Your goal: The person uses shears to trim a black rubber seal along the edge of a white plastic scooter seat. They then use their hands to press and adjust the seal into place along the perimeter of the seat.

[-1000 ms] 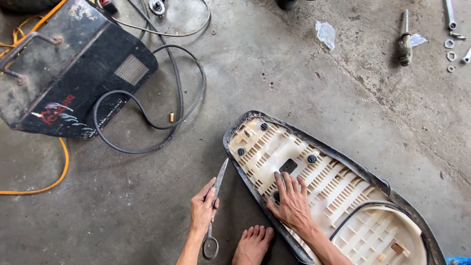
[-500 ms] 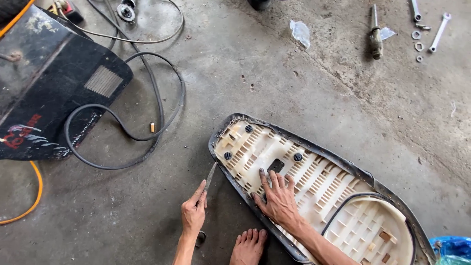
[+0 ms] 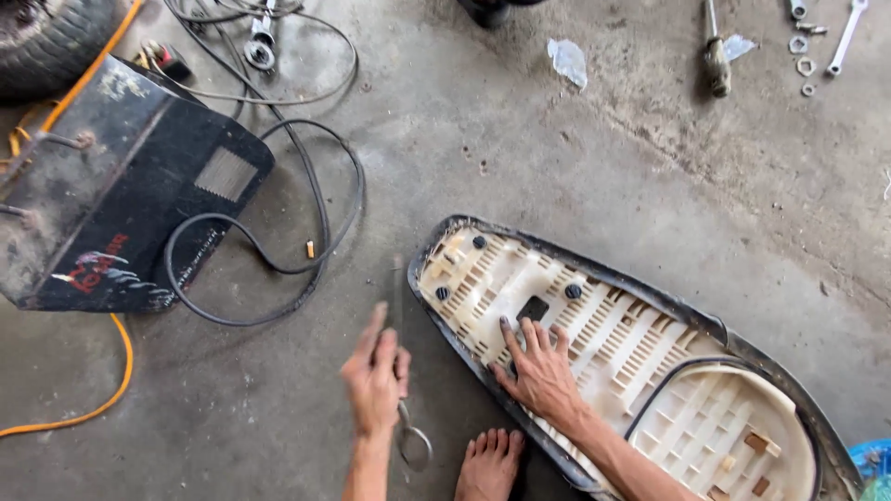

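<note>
Just scissors [image 3: 401, 371] in left hand [image 3: 376, 380]

Scissors [image 3: 405, 390] motion-blurred; blades smear out beyond left hand [image 3: 376, 382] fingers [image 3: 374, 327], handle loop half hidden behind the wrist. Seat base [image 3: 603, 343] rear cut off at bottom-right edge, past right hand [image 3: 538, 371] fingers. Tyre [image 3: 46, 37] cropped top-left.

Black machine box [image 3: 121, 199] at 9 o'clock, black cable [image 3: 306, 223] looped beside it, orange hose [image 3: 83, 408] under it. Tyre [image 3: 46, 37] at 11. Crumpled plastic scrap [image 3: 568, 61] at 12. Screwdriver [image 3: 716, 56], wrench [image 3: 845, 37], 3 nuts [image 3: 806, 67] at 1, all on concrete floor [image 3: 557, 167].
</note>
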